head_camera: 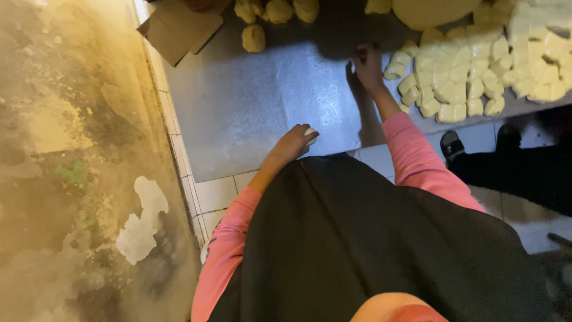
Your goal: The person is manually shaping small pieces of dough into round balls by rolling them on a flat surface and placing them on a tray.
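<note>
1. Dough work fills this view: the left hand (292, 145) sits at the near edge of the grey metal surface (250, 101), its fingers curled over a small pale lump of dough (310, 133) and pressing it down onto the metal.
2. The right hand (368, 64) reaches to the far side, its fingers bent down at the edge of the heap of cut yellowish dough pieces (459, 83); whether they grip a piece cannot be told.
3. Several rounded dough balls (254, 37) lie at the far left of the surface, beside a folded piece of brown cardboard (179, 27).
4. The lump looks soft, light and likely a little sticky; it would give under pressure, so a cupped palm over its top suits it better than a pinch.
5. A white-tiled edge (179, 161) borders the surface on the left, and another person's dark shoe (451, 145) stands on the floor to the right.
</note>
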